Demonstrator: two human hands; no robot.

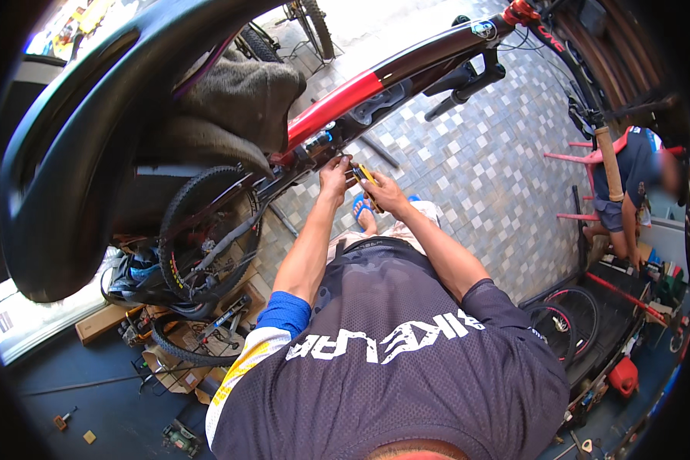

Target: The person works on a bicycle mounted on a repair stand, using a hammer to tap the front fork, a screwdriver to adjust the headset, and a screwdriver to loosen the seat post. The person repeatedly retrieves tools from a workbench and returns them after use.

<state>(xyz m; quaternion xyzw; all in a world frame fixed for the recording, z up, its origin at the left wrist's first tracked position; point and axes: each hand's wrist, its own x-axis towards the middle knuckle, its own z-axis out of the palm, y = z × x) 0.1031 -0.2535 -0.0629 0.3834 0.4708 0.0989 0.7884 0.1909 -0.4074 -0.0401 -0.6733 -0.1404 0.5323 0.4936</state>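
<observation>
In front of me a red and black bicycle frame (337, 103) runs from the lower left to the upper right. My right hand (389, 194) is closed around a yellow and black hand tool (366, 176) whose exact kind I cannot make out. Close beside the lower part of the frame, my left hand (334, 182) has its fingers pinched together near the tool's upper end. What those fingers hold, if anything, is too small to tell. A black saddle (77, 161) looms large at the left, and a dark grey cloth (241, 100) hangs next to it.
A rear wheel (172, 230) stands left of my arms. Boxes (96, 322) and bike parts lie at the lower left. Another person (629, 176) bends beside a pink chair (590, 157) at the right, near a dark bench (621, 287) and a red container (625, 376).
</observation>
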